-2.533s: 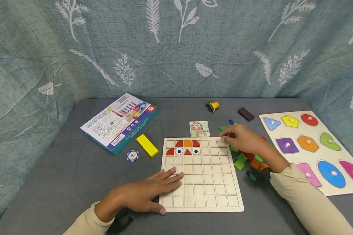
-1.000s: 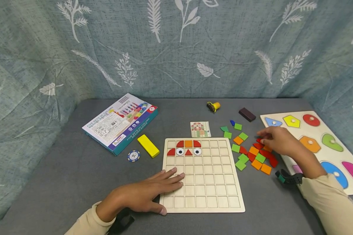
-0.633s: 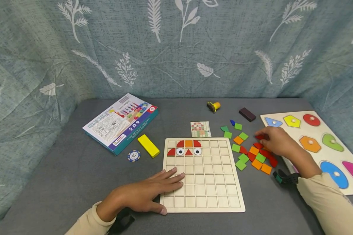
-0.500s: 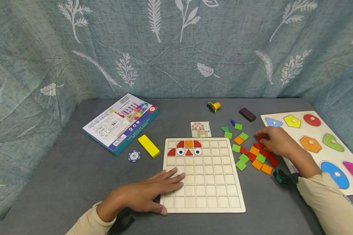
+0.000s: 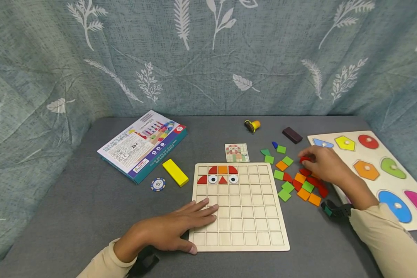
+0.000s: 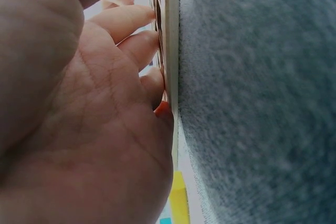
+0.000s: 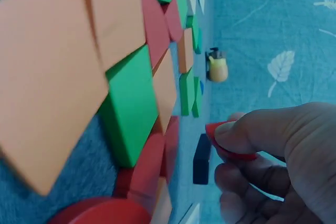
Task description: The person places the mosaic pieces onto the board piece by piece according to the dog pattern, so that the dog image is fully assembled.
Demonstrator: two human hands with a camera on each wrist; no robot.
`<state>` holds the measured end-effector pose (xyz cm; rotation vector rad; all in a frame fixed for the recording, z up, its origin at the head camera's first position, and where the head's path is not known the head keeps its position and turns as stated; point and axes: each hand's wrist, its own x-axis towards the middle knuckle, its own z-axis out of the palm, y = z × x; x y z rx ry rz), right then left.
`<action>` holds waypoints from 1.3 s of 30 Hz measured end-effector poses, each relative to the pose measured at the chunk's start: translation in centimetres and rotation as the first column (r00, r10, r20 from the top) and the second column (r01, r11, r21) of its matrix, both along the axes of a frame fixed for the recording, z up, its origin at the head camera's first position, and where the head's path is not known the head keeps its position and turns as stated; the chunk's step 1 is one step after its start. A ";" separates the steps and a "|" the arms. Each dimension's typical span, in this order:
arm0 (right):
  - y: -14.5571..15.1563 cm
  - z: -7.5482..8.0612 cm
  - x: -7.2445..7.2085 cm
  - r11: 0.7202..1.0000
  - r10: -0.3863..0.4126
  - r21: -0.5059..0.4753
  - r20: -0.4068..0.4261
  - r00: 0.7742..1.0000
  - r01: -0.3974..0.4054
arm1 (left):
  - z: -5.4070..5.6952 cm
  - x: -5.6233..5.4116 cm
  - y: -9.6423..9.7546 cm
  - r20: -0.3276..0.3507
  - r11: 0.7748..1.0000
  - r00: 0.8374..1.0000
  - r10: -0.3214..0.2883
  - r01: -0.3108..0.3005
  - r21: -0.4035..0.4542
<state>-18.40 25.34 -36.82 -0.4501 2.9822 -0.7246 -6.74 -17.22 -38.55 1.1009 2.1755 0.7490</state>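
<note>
My left hand (image 5: pixel 175 227) lies with spread fingers on the lower left of a wooden grid board (image 5: pixel 243 246). Near the board's top left, several red pieces, an orange square (image 5: pixel 222 170) and two eye tiles (image 5: pixel 212 179) fill some cells. Over the loose tiles on the right, my right hand (image 5: pixel 324 164) pinches a small red tile (image 7: pixel 231 142) between thumb and fingers, as the right wrist view shows. Below it lie scattered green, orange and red tiles (image 5: pixel 308 187). Behind the board lies a small pattern card (image 5: pixel 237 153) with a gridded picture.
A shape puzzle board (image 5: pixel 382 154) with knobbed pieces lies at right, partly under the right forearm. To the left are a boxed game (image 5: pixel 142 144), a yellow block (image 5: pixel 175 172) and a poker chip (image 5: pixel 158 184). A dark block (image 5: pixel 292 135) and a small yellow figure (image 5: pixel 252 126) lie behind.
My right hand has moved from the board's top right corner to the loose tiles and now pinches a red tile, raised slightly. My left hand has stayed in place.
</note>
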 end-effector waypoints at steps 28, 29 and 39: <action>-3.1 0.7 0.3 0.965 0.235 -0.130 0.030 0.972 -0.229 | -0.2 -0.1 -0.1 -0.019 1.000 1.000 -0.010 0.010 0.003; -3.3 0.6 0.3 0.964 0.234 -0.132 0.028 0.972 -0.229 | -0.2 -0.1 -0.1 -0.020 1.000 1.000 -0.011 0.011 0.004; -5.4 0.2 0.4 0.951 0.272 -0.147 -0.029 0.962 -0.273 | -0.3 0.0 -0.1 -0.039 1.000 0.999 -0.015 0.016 0.011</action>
